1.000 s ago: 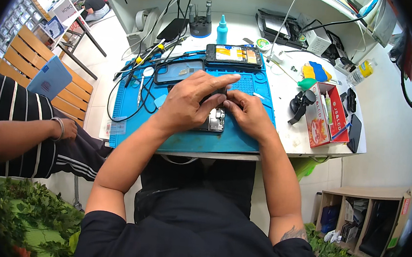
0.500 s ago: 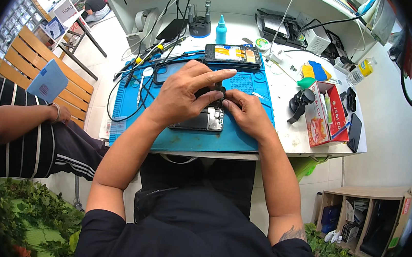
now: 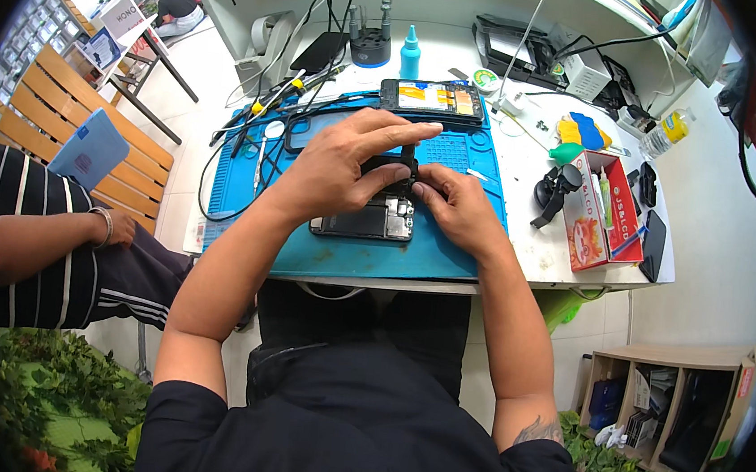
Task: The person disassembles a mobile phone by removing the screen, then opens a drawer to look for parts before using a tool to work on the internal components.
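An opened smartphone (image 3: 388,222), its battery and circuit board showing, lies on the blue work mat (image 3: 353,261) beneath my hands. Between thumb and fingers, my left hand (image 3: 335,165) grips a small black phone part (image 3: 409,160) just above the phone's far end. My right hand (image 3: 454,205) has thumb and forefinger pinched at that part's right edge. The left hand hides much of the part, so its full shape cannot be made out. Behind the hands lies a second opened phone (image 3: 432,101) with an orange flex cable.
A blue bottle (image 3: 410,54) and a screwdriver holder (image 3: 370,47) stand at the back. To the right are a red-and-white box (image 3: 609,216), a black strapped object (image 3: 557,193) and a plastic bottle (image 3: 670,131). Cables and tools crowd the mat's left. A person (image 3: 36,242) sits at the left.
Both hands keep their grip at the black part, with only slight finger movement. The whole view has shifted a little.
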The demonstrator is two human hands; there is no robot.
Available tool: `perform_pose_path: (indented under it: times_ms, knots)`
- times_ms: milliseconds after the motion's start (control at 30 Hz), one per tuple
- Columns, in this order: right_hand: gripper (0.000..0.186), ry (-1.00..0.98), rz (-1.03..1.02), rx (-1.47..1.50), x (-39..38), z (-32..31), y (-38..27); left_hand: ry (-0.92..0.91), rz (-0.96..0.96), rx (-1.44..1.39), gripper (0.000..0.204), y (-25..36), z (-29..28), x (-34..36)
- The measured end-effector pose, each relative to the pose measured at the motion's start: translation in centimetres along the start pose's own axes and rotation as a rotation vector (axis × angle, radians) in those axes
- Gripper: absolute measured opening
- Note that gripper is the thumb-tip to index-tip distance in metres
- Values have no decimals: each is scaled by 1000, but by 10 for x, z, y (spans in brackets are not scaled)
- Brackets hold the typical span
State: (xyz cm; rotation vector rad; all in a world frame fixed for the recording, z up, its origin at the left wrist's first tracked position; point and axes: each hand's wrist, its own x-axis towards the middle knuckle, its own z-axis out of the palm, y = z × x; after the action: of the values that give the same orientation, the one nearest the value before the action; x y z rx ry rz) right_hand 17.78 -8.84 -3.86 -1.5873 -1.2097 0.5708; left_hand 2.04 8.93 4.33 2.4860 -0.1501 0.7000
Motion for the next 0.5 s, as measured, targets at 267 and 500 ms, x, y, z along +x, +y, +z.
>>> perform_pose_path:
  times_ms: [267,500]
  knots:
    - [19,36,-28,-19,2,2,7,49,-8,-75,61,2,5,-4]
    - [17,49,-44,-22,1,2,5,50,-71,-97,61,8,9,-9]
